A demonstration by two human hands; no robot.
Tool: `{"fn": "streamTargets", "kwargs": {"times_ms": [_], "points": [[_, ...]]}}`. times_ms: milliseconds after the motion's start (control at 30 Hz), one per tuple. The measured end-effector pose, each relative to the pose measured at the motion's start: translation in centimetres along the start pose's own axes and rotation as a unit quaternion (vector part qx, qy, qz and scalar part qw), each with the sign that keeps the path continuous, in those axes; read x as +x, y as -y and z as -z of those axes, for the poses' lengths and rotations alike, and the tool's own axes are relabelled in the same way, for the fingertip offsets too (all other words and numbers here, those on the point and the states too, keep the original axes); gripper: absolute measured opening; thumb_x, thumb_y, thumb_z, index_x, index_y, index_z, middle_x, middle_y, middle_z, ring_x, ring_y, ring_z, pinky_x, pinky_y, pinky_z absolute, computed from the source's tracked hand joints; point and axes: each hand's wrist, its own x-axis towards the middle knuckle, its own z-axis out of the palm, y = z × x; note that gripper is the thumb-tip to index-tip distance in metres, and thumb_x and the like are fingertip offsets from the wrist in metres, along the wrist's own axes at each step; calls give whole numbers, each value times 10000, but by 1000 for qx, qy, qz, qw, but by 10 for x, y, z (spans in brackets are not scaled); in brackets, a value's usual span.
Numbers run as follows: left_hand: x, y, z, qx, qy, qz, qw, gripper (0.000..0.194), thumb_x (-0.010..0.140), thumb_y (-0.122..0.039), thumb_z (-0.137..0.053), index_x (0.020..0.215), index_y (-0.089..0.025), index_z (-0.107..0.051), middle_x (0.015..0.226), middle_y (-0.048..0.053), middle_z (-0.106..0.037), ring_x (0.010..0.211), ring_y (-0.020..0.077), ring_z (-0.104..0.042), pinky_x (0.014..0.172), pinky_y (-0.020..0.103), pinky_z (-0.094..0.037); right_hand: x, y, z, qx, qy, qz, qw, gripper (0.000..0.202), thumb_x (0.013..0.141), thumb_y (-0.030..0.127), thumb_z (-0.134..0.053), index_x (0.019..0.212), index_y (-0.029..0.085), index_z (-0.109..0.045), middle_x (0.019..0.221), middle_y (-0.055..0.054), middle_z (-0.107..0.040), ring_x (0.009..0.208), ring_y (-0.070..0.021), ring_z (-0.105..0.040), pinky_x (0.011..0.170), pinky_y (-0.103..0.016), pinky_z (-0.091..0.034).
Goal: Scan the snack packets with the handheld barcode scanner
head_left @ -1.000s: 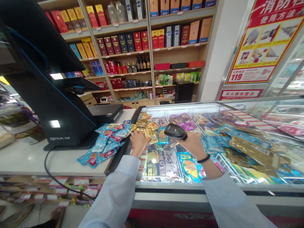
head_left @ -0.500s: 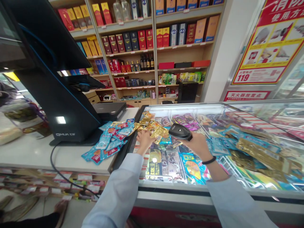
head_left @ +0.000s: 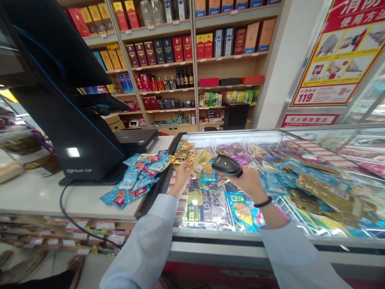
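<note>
Holding one gold packet [head_left: 201, 161], one black scanner [head_left: 225, 164]

a shop, with price-tagged shelves [head_left: 230, 69]

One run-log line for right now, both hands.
left hand: holding gold packet | right hand: holding black scanner | blue packets: left, on white counter

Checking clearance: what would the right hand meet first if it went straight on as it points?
Led by the black scanner it holds, the right hand would probably meet the gold packet in the left hand first, though depth is unclear.
</note>
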Motion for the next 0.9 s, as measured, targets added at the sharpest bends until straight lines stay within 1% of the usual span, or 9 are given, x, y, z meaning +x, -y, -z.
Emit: {"fn": "streamTargets", "kwargs": {"times_ms": [33,100,200,267,333,467,633,900], "points": [[-1,0,-1,-38,3,15,999,367,619,-450,-714,684,-182,-472,617,-13,-588,517,146,-599,453,256,-496,0,1,1,1,0,-4,1000,367,708,494,-642,904,193,-717,733,-93,-734,748,-302,-693,595,-306,-446],[-1,-1,-2,-58,0,19,998,402,624,-491,-701,711,-182,-460,635,-17,-587,506,134,-600,426,248,-506,-1,2,2,6,0,-9,1000,378,705,492,-647,920,188,-716,749,-96,-737,757,-305,-694,604,-309,-453],[-1,-2,0,-23,-41,-8,999,380,656,-487,-678,706,-185,-452,624,-26,-564,505,128,-598,411,235,-504,-2,3,5,23,-3,-10,1000,391,703,485,-651,936,177,-712,784,-104,-741,786,-308,-694,625,-314,-464],[0,-3,2,2,-52,-15,999,362,674,-485,-657,703,-193,-446,601,-36,-546,507,135,-604,412,234,-501,-2,3,7,36,-2,-5,999,391,701,474,-652,939,170,-709,802,-107,-742,800,-307,-693,640,-316,-470],[1,-4,4,9,-56,-13,998,358,679,-490,-648,712,-201,-440,583,-44,-538,508,141,-615,417,229,-496,-3,3,8,41,2,5,999,373,699,458,-649,926,168,-709,804,-104,-742,794,-300,-693,646,-314,-474],[-1,-8,5,-3,-59,-10,998,364,683,-496,-640,734,-206,-427,598,-41,-567,491,142,-622,414,224,-489,-3,4,9,37,7,29,999,302,690,409,-643,874,179,-710,777,-90,-740,762,-285,-692,633,-304,-475],[-2,-12,5,-18,-69,-20,997,353,688,-484,-643,724,-204,-431,591,-44,-585,482,139,-615,430,242,-509,-4,6,8,49,8,44,998,316,677,371,-655,927,185,-708,783,-81,-740,784,-288,-695,625,-292,-476],[-3,-15,6,-8,-77,-25,997,334,699,-470,-646,700,-201,-448,591,-37,-590,513,142,-625,448,239,-514,-4,4,8,48,17,47,998,305,685,390,-653,900,180,-705,764,-84,-735,771,-286,-690,618,-294,-465]]}}
